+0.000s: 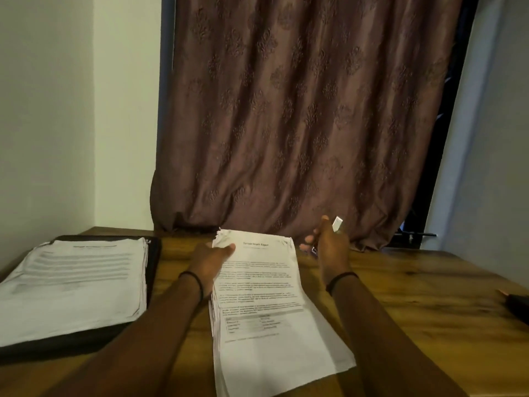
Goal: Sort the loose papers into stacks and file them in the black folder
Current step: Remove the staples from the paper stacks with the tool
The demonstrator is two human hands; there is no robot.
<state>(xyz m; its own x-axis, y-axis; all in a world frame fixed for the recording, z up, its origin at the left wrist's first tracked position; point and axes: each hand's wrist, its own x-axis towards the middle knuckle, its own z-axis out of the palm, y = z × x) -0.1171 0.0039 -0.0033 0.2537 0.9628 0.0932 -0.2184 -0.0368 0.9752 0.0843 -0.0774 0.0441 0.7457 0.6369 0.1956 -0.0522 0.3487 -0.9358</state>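
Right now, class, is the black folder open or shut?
Open: the folder lies flat, a paper stack resting inside, black edge showing around it.

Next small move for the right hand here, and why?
Probably move the right hand, gripping a small white object, to the ragged top corner of the paper stack, which the left hand pinches steady. Whether it is a clip or stapler is unclear.

A home room (patterned curtain (300, 124), wooden table (415, 296)).
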